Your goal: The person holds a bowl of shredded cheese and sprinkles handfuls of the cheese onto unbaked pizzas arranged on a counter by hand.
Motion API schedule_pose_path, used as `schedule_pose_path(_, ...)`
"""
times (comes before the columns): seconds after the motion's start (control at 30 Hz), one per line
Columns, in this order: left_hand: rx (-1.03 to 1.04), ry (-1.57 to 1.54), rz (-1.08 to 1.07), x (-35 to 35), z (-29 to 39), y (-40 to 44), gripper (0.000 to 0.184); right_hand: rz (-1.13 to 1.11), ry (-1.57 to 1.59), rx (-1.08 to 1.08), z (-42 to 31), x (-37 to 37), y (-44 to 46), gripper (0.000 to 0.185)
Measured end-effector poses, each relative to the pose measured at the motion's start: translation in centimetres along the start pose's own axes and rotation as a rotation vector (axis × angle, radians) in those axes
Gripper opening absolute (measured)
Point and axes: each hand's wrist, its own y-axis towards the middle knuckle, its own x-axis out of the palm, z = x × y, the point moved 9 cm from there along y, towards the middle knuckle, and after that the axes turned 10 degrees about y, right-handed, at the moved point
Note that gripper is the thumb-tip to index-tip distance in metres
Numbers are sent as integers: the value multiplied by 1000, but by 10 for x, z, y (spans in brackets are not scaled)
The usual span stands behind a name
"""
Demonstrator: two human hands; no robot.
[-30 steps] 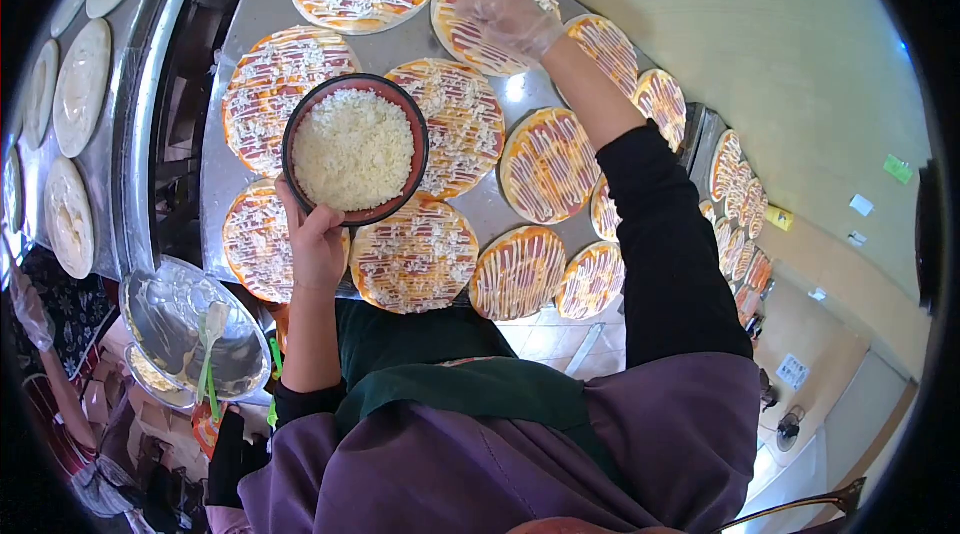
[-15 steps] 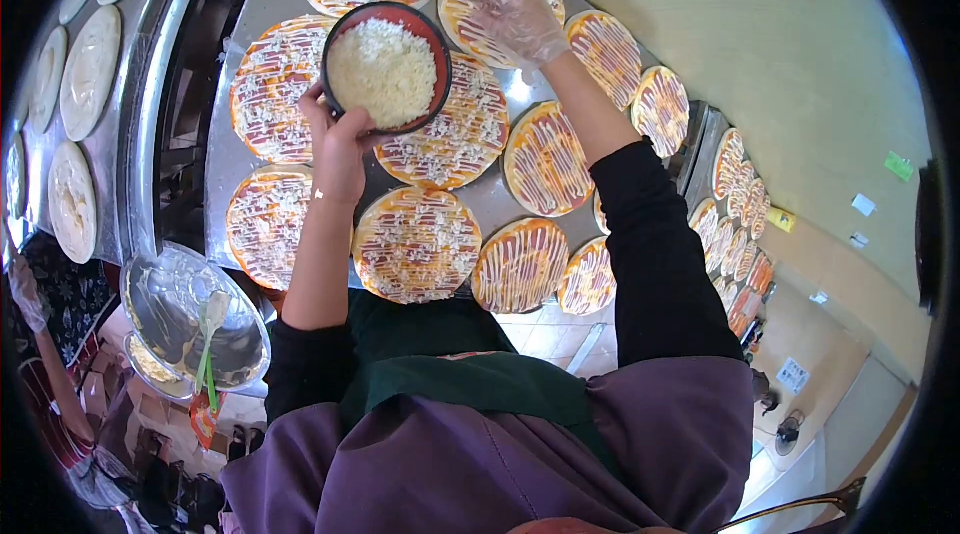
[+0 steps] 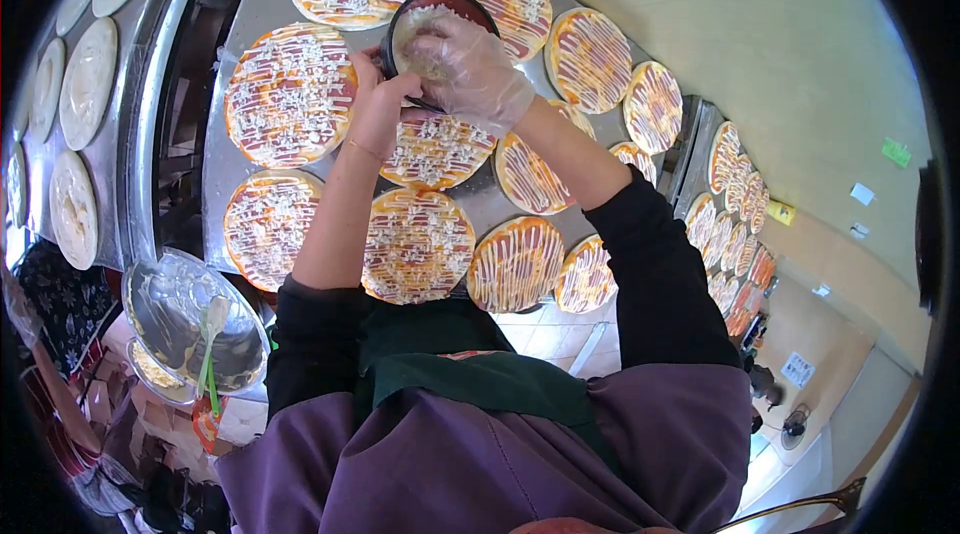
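My left hand [image 3: 383, 99] grips the near left rim of a round dark bowl [image 3: 462, 2] with a red inside, tilted over the pizzas. White crumbled topping [image 3: 416, 22] shows in it. My right hand [image 3: 468, 69], in a clear plastic glove, reaches into the bowl; its fingertips are partly hidden in the topping. Under the bowl lies a pizza [image 3: 437, 156] with sauce stripes and white crumbs. A pizza [image 3: 505, 2] at the upper right of the bowl has stripes and some crumbs. Another [image 3: 590, 59], farther right, shows stripes only.
Several more pizzas lie on the metal table [image 3: 228, 159]. At the left, plain dough rounds [image 3: 88, 84] rest on another metal surface. A metal bowl [image 3: 240, 334] with a green-handled spatula [image 3: 210, 354] stands at lower left. Beyond it, a person's arm [image 3: 62, 394] is visible.
The bowl has moved up and right with my left hand. My right hand has come back from the upper pizza into the bowl.
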Motion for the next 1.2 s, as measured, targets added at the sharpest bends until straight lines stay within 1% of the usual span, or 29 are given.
schedule_pose_path(0.03,0,1,-1,0,-1,0,55,1,0,1,5,1,-2,33)
schedule_pose_path(0.1,-4,-11,45,-3,-2,0,57,-162,12,97,29,13,-9,34)
schedule_pose_path(0.13,-6,-11,42,-3,-2,0,57,-161,11,100,36,12,-11,34)
schedule_pose_path(0.17,2,-43,55,-4,-1,0,58,-113,-41,67,40,7,-12,33)
schedule_pose_path(0.2,9,-76,70,-5,0,0,60,-65,-92,33,37,0,-11,32)
schedule_pose_path(0.23,10,-75,71,-4,-1,1,60,-65,-91,32,35,0,-10,32)
schedule_pose_path(0.3,39,-71,94,-3,0,3,58,-26,-61,177,44,-3,-10,32)
schedule_pose_path(0.33,39,-70,93,0,0,4,58,-25,-61,179,42,-1,-10,32)
schedule_pose_path(0.4,36,-68,124,5,-1,6,55,-73,-68,308,49,6,-11,35)
schedule_pose_path(0.53,18,-115,76,17,-3,9,53,-70,4,342,46,-1,-11,41)
schedule_pose_path(0.6,31,-122,62,22,-3,11,54,10,252,580,66,-3,-20,40)
schedule_pose_path(0.63,32,-123,60,23,-4,13,54,11,250,580,71,-4,-20,40)
schedule_pose_path(0.7,35,-117,73,24,-5,15,54,26,510,655,92,3,-25,33)
schedule_pose_path(0.73,34,-117,69,24,-5,15,54,29,508,657,100,2,-27,33)
schedule_pose_path(0.8,15,-145,125,17,-8,14,55,167,903,640,108,-7,-28,28)
schedule_pose_path(0.83,15,-145,124,15,-7,13,55,168,903,640,107,-13,-30,28)
schedule_pose_path(0.9,42,-157,170,4,-4,10,56,300,1139,781,114,-25,-41,31)
schedule_pose_path(0.93,41,-156,171,1,-2,7,56,310,1090,725,123,-30,-43,35)
schedule_pose_path(0.97,64,-150,186,-4,2,3,56,310,1091,725,135,-32,-47,35)
schedule_pose_path(1.03,86,-144,203,-15,4,-3,57,209,737,771,151,-39,-53,35)
schedule_pose_path(1.17,122,-128,235,-37,4,-19,52,170,628,852,173,-28,-56,33)
schedule_pose_path(1.2,135,-141,236,-41,3,-24,51,148,489,830,185,-24,-54,29)
